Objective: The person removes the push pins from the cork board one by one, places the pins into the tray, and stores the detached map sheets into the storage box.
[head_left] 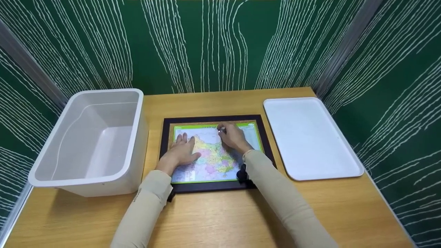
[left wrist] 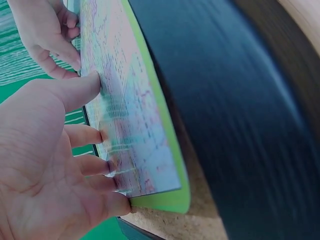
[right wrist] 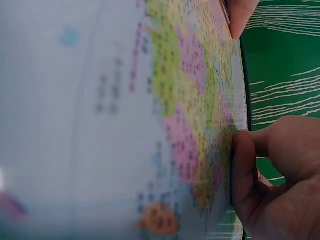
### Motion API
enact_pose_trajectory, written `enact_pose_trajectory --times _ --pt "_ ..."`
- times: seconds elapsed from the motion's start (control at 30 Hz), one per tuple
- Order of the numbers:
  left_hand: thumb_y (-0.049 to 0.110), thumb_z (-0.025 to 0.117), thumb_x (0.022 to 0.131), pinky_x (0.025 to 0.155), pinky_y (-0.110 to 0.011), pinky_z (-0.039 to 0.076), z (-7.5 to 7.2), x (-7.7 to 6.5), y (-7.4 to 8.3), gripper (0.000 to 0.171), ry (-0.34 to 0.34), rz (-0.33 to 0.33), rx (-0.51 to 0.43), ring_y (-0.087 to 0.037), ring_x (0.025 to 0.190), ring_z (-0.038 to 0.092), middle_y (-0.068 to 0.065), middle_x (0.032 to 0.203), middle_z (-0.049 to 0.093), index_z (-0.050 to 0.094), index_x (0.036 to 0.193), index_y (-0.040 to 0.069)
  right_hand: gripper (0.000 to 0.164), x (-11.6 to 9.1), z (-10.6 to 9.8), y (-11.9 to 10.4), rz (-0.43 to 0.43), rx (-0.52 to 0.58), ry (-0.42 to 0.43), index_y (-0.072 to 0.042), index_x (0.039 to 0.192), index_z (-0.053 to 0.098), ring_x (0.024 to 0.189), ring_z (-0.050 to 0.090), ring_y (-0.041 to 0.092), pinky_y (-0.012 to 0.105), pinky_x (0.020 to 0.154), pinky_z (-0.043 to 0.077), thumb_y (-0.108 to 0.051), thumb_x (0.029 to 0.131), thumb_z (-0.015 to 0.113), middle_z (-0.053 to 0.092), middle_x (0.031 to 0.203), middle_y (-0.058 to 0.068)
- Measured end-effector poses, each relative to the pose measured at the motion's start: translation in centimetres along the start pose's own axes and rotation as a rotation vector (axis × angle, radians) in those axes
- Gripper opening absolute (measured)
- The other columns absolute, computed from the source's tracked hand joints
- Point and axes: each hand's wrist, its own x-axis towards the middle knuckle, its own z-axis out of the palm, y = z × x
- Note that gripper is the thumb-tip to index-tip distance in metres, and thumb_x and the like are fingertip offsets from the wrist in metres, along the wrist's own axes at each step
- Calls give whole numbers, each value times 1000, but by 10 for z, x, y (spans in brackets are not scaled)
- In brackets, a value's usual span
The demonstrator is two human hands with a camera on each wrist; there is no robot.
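A colourful map sheet with a green border lies on a cork board inside a black frame. My left hand rests on the map's left part with its fingers spread; the left wrist view shows the fingertips touching the sheet. Near the map's top edge, my right hand has its fingers bent, thumb and index fingertips together at the sheet. A small whitish piece shows at those fingertips, mostly hidden; I cannot tell its kind. In the right wrist view the pinching fingers meet the map surface.
On the left of the wooden table stands a deep white plastic bin. To the right lies a flat white tray. Green walls with white wavy lines and grey metal posts enclose the table's back and sides.
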Motion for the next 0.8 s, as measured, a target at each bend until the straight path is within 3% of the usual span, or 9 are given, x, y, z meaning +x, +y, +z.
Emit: enact_pose_trajectory --times 0.53,0.8 --pt "45 51 104 121 -57 7 -3 2 -2 79 -29 -8 3 -45 152 -4 -32 164 0 18 161 0 19 3 -1 -4 11 1 -24 -12 119 66 87 60 22 40 79 50 -20 104 58 64 107 6" --pt "46 50 105 121 -58 7 -3 2 0 79 -33 -7 8 -45 152 -4 -31 164 0 18 161 1 17 3 -1 -4 61 33 -54 -14 118 65 72 61 21 34 60 49 -19 104 58 62 101 5"
